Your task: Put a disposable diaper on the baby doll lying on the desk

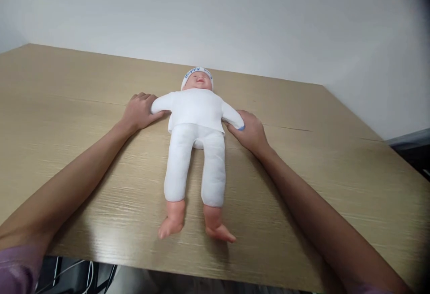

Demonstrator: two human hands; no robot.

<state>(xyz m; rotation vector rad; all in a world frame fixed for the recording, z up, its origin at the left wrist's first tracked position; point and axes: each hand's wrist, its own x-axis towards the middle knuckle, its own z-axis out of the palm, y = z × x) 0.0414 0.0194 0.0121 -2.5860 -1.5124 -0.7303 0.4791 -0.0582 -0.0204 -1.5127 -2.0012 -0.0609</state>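
Observation:
A baby doll (196, 137) in white clothes and a white cap lies on its back in the middle of a light wooden table (67, 105), head away from me and bare feet near the front edge. My left hand (139, 111) is closed around the end of the doll's arm on the left. My right hand (250, 130) is closed around the end of the other sleeve, where a bit of blue shows. Both of my forearms stretch across the table on either side of the doll's legs.
A plain white wall rises behind the table. Cables hang below the table's front edge (77, 274). A dark object (414, 150) stands past the table's right edge.

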